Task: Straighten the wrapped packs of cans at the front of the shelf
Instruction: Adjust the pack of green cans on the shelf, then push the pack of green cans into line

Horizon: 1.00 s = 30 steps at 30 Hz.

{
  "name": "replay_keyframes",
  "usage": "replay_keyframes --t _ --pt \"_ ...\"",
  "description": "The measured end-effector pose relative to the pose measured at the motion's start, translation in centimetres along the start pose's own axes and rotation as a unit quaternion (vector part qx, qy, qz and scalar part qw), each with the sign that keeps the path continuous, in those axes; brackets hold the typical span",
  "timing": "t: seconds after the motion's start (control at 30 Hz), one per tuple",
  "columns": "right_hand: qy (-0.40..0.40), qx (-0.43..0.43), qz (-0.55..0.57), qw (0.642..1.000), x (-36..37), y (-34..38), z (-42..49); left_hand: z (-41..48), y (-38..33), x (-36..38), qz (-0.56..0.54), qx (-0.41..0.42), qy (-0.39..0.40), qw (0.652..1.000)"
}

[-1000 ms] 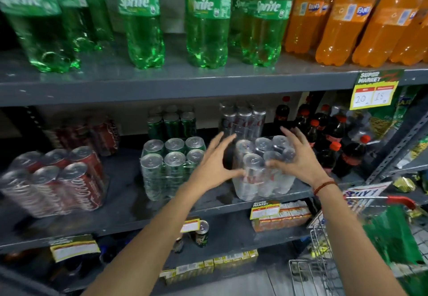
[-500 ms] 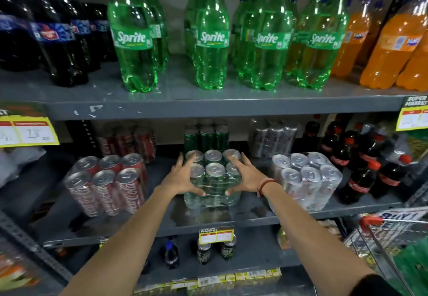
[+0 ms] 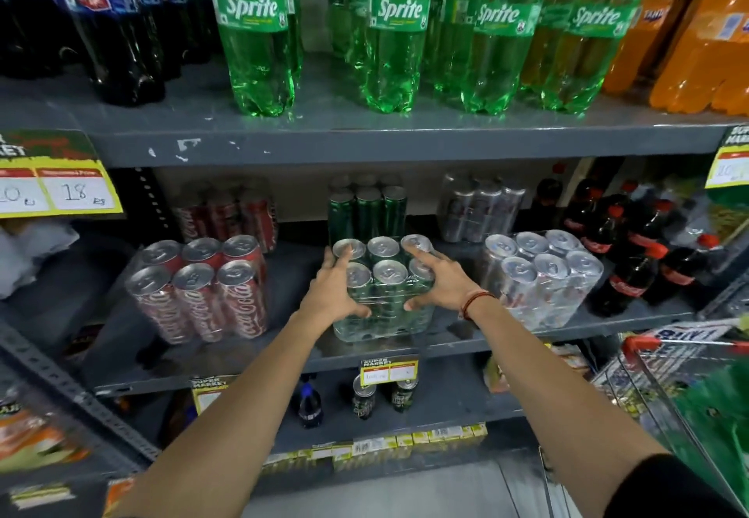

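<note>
A plastic-wrapped pack of green cans (image 3: 383, 294) stands at the front middle of the grey middle shelf (image 3: 283, 359). My left hand (image 3: 332, 288) grips its left side and my right hand (image 3: 439, 280) grips its right side, fingers over the can tops. To its left a wrapped pack of red cola cans (image 3: 202, 286) sits turned at an angle. To its right stands a wrapped pack of silver cans (image 3: 543, 274), slightly angled.
More wrapped packs stand behind: red (image 3: 227, 213), green (image 3: 367, 209), silver (image 3: 478, 205). Small cola bottles (image 3: 632, 250) crowd the right end. Large Sprite bottles (image 3: 389, 30) fill the shelf above. A wire cart with a red handle (image 3: 656, 345) stands at lower right.
Both hands left the silver pack and moved left onto the green pack, where they now hold its sides. The camera swung left and closer.
</note>
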State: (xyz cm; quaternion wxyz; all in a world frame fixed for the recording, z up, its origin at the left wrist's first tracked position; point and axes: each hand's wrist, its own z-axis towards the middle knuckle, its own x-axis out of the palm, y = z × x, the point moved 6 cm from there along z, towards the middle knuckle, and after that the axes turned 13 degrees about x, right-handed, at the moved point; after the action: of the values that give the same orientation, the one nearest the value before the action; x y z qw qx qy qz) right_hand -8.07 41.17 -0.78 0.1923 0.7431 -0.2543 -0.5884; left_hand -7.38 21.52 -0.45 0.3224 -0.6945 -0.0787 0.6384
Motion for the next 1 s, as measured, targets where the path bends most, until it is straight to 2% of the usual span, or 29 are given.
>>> replay_keyframes --t 0.7,0.87,1.0 --pt "-0.008 0.003 -0.021 1.0 0.2 -0.1 -2.4 -1.5 -0.2 0.5 0.009 0.015 0.003 1.0" --pt "0.001 0.022 -0.022 1.0 0.6 0.0 -2.3 -2.3 0.1 -0.2 -0.059 0.051 0.024 0.997" --pt "-0.091 -0.009 0.001 0.996 0.0 4.0 -3.4 -5.2 1.6 -3.9 -0.064 0.106 -0.03 0.992"
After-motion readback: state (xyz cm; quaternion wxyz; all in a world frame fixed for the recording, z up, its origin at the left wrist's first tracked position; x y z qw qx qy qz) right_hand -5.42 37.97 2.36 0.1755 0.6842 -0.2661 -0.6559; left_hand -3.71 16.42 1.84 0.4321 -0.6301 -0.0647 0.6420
